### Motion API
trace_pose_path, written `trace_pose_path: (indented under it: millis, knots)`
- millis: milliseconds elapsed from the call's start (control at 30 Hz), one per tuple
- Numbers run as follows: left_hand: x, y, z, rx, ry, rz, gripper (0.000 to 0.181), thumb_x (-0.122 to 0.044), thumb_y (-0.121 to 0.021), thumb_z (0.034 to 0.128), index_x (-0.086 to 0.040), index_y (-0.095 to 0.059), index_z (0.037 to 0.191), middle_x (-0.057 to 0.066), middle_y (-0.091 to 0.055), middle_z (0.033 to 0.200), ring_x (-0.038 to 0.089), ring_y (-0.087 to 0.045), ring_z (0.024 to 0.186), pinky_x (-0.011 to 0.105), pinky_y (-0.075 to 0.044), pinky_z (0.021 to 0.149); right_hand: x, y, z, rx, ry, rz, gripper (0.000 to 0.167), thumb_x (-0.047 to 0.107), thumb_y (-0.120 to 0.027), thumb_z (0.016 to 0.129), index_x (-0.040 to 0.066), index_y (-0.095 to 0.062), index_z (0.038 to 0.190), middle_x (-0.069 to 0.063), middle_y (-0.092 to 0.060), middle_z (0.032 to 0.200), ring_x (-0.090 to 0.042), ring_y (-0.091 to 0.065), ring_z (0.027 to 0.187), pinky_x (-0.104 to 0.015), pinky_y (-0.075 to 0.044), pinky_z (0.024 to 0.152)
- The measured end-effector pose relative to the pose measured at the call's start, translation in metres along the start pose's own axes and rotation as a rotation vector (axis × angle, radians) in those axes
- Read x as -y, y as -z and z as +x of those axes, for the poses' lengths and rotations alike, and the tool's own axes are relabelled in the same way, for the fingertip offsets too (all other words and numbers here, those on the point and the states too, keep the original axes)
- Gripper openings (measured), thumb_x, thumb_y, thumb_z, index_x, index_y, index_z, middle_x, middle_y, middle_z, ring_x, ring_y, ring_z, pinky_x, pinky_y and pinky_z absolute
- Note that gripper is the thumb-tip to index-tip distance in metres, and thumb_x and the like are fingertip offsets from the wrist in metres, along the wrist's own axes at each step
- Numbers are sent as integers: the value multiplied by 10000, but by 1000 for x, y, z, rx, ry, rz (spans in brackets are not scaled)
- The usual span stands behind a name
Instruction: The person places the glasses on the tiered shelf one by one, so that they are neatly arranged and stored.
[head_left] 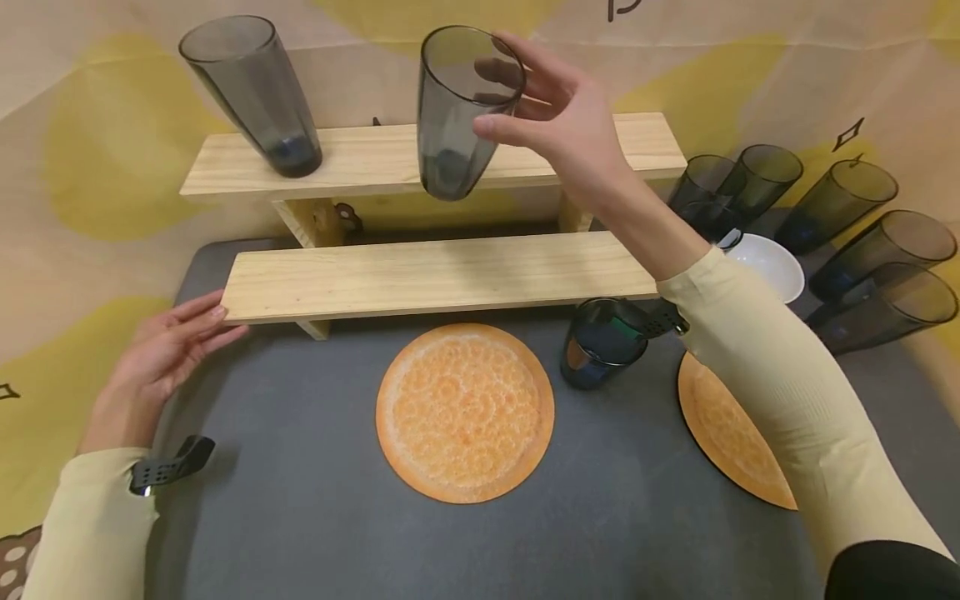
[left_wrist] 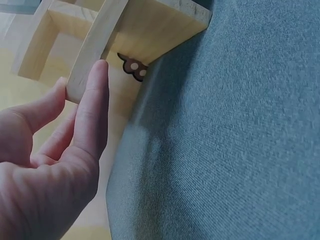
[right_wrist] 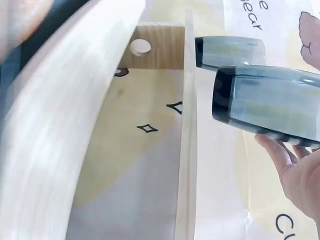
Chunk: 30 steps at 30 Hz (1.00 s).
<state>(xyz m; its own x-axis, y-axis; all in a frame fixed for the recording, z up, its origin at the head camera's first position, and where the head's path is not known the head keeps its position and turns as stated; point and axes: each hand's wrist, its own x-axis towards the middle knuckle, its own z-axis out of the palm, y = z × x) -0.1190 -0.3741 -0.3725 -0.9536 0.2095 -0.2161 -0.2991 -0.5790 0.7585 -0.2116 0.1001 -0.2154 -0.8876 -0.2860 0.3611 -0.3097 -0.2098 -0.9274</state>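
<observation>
My right hand (head_left: 558,125) grips a tall smoky-grey drinking glass (head_left: 450,125) by its side, thumb in front and fingers behind. In the right wrist view, a gap separates the base of this glass (right_wrist: 265,100) from the upper board. A matching glass (head_left: 258,100) stands upright at the left end of the wooden two-tier shelf (head_left: 360,158). Down at the left, my left hand (head_left: 168,346) pinches the end of the lower board (head_left: 442,271). The left wrist view shows thumb and index finger on opposite sides of that board (left_wrist: 95,50).
Several dark glasses (head_left: 840,204) stand at the right around a white bowl (head_left: 768,262). Another dark glass (head_left: 600,346) stands before the shelf. Two round orange placemats lie on the grey table (head_left: 300,500), one central (head_left: 465,412), one partly under my right forearm (head_left: 738,433).
</observation>
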Motion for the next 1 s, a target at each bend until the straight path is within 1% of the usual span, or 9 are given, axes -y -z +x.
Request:
trace_pose_path:
  millis: [133,267,367,467,600,700,800,900,1000]
  knots:
    - [-1,5,-4,30,12,-53,374,173,-358,981,50,-656,1171,188,-671,1138,316,-679,1028,469,-569,867,-4,-14,17,14,-3,-15,747,-94,-757,779,88,-477,1446,-98,-611,1314,-231,-612,1164,-344,-533,975]
    - [-1,6,-5,41,14,-52,382,173,-347,983,50,-650,1180,184,-668,1148,316,-675,1038,470,-570,865,-10,-25,32,3,-14,-31,766,-73,-782,762,92,-479,1447,-86,-619,1302,-218,-630,1133,-307,-539,960]
    - [-2,4,-5,36,13,-43,379,168,-351,985,47,-651,1181,182,-666,1153,316,-674,1041,466,-573,864,-15,-34,41,-11,-36,-44,781,-59,-798,749,101,-483,1446,-71,-617,1299,-196,-634,1125,-277,-540,947]
    - [-2,3,-4,29,15,-39,374,164,-356,986,44,-654,1176,181,-668,1152,313,-674,1042,464,-575,862,-21,-42,50,-20,-54,-48,796,-50,-807,742,105,-479,1451,-68,-612,1293,-180,-636,1116,-272,-549,925]
    - [-2,2,-3,12,8,-18,367,159,-372,984,34,-666,1164,174,-674,1137,307,-681,1025,461,-581,850,-25,-54,62,-6,-62,-96,815,-8,-815,756,126,-450,1473,-38,-587,1332,-138,-621,1140,-245,-547,913]
    - [-3,2,-4,10,-1,-10,366,155,-374,985,32,-670,1162,176,-675,1134,307,-684,1018,458,-582,847,-29,-64,70,1,-65,-124,812,19,-806,781,142,-427,1488,-15,-559,1371,-89,-576,1192,-205,-534,918]
    - [-3,4,-5,29,6,-41,369,159,-361,986,45,-658,1172,187,-673,1144,316,-679,1030,462,-576,858,-32,-73,77,0,-68,-143,797,35,-790,804,145,-411,1497,-10,-540,1387,-58,-540,1222,-167,-515,926]
    - [-2,6,-7,49,13,-83,373,168,-343,985,62,-644,1177,203,-669,1150,328,-673,1042,473,-570,867,-35,-82,82,19,-63,-205,782,68,-779,829,144,-394,1505,7,-502,1426,-45,-522,1232,-125,-486,935]
    - [-1,6,-8,56,9,-94,380,171,-331,985,66,-642,1178,207,-667,1154,329,-669,1051,478,-571,868,-36,-91,86,31,-72,-261,747,117,-778,841,149,-413,1493,35,-503,1425,-33,-531,1208,-85,-457,932]
